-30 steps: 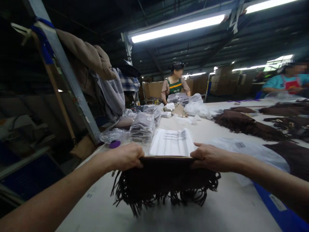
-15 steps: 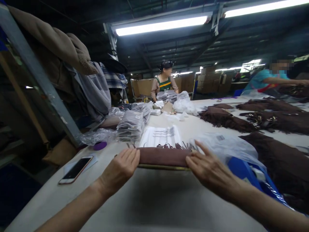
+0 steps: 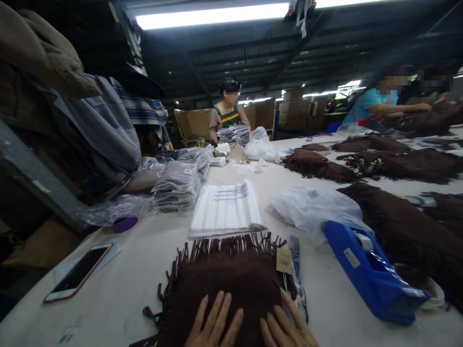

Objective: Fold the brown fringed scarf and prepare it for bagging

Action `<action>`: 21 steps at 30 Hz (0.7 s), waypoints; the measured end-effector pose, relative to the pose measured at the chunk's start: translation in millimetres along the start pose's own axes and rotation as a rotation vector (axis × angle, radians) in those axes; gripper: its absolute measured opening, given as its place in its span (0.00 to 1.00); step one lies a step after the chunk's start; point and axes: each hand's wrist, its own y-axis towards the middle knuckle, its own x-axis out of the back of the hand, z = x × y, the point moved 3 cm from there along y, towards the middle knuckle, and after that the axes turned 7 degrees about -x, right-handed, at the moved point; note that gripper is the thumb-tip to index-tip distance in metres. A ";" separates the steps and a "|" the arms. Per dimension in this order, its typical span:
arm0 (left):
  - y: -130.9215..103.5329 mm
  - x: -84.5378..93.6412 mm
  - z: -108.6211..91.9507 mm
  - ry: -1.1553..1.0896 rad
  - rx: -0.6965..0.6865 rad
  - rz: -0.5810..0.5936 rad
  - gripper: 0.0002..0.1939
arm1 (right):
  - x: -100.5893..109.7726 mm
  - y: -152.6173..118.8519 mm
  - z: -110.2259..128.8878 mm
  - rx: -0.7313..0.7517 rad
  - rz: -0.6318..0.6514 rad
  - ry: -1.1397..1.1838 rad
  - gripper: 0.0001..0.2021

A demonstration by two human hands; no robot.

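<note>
A dark brown fringed bag [image 3: 224, 279] lies flat on the table in front of me, its fringe fanned toward the far side. My left hand [image 3: 217, 323] rests on it with fingers spread. Beside it, my right hand [image 3: 285, 323] also lies on the bag, fingers stretched out near its right edge. A tan hang tag [image 3: 284, 260] on a string sits at the bag's upper right corner. Just beyond the fringe is a stack of flat white plastic bags [image 3: 226, 209] with printed lines.
A blue tape dispenser [image 3: 372, 274] stands at right, near a clear plastic bag [image 3: 318, 207] and brown fringed bags [image 3: 394, 231]. At left are a phone [image 3: 79, 272], a purple disc [image 3: 125, 224] and stacked wrapped packets [image 3: 177, 183]. Co-workers [image 3: 229, 113] stand at the far side.
The brown bag, held up by both ends with its zipper edge toward me, now lies flat. Both hands have let go of the ends and lie on top. The view has shifted.
</note>
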 end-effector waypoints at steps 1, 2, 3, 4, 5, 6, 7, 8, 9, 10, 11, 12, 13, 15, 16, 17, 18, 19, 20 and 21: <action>9.1 -2.0 -1.1 -0.004 -0.034 0.004 0.19 | 3.7 1.3 -3.4 -0.016 0.015 -0.017 0.07; 15.5 -4.1 -1.9 -0.005 -0.061 0.004 0.19 | 9.4 1.8 -8.7 -0.040 0.022 -0.024 0.07; 19.1 -6.3 -2.4 -0.008 -0.079 0.005 0.19 | 17.3 1.6 -15.5 -0.068 0.012 -0.021 0.10; 20.4 -8.6 -2.8 -0.015 -0.086 0.012 0.19 | 26.8 1.1 -22.8 -0.081 0.004 -0.010 0.12; 19.9 -11.1 -3.3 -0.025 -0.084 0.025 0.20 | 36.7 0.4 -30.0 -0.071 0.017 0.006 0.12; 18.2 -13.6 -4.0 -0.039 -0.067 0.038 0.20 | 46.6 -0.4 -36.7 -0.051 0.035 0.028 0.11; 16.1 -16.0 -5.0 -0.056 -0.043 0.045 0.20 | 55.5 -1.0 -43.6 -0.051 0.063 0.055 0.09; 14.0 -18.0 -6.4 -0.072 -0.013 0.039 0.20 | 62.3 -1.5 -51.0 -0.090 0.102 0.101 0.10; 12.1 -19.8 -8.1 -0.090 0.021 0.030 0.20 | 66.2 -2.0 -58.9 -0.180 0.154 0.173 0.11; 10.5 -21.5 -9.9 -0.104 0.056 0.017 0.20 | 67.1 -2.9 -67.4 -0.322 0.202 0.269 0.12; 9.1 -23.1 -12.1 -0.107 0.079 0.011 0.21 | 65.3 -4.8 -76.3 -0.508 0.233 0.380 0.11; 7.8 -24.7 -14.9 -0.100 0.072 0.015 0.22 | 60.8 -8.2 -84.8 -0.717 0.263 0.490 0.12; 6.6 -26.0 -17.5 -0.083 0.051 0.026 0.24 | 54.6 -12.8 -91.8 -0.922 0.293 0.598 0.14; 4.3 -26.7 -19.0 -0.073 0.040 0.043 0.28 | 42.3 -23.3 -99.8 -1.255 0.314 0.789 0.20; 4.1 -25.7 -16.7 -0.103 0.062 0.050 0.30 | 37.8 -28.3 -100.7 -1.370 0.305 0.869 0.23; 5.2 -23.7 -11.5 -0.167 0.115 0.065 0.31 | 35.0 -32.7 -99.6 -1.449 0.284 0.933 0.25; 8.1 -20.6 -3.2 -0.270 0.195 0.088 0.32 | 34.3 -36.6 -96.9 -1.505 0.244 0.972 0.26; 13.3 -16.3 7.5 -0.407 0.280 0.122 0.33 | 35.4 -39.8 -92.5 -1.546 0.185 0.987 0.26; 20.6 -10.6 20.5 -0.565 0.373 0.160 0.35 | 37.7 -41.9 -86.5 -1.579 0.115 0.984 0.25; 29.9 -3.4 35.5 -0.746 0.478 0.192 0.36 | 40.3 -42.4 -78.9 -1.595 0.054 0.979 0.24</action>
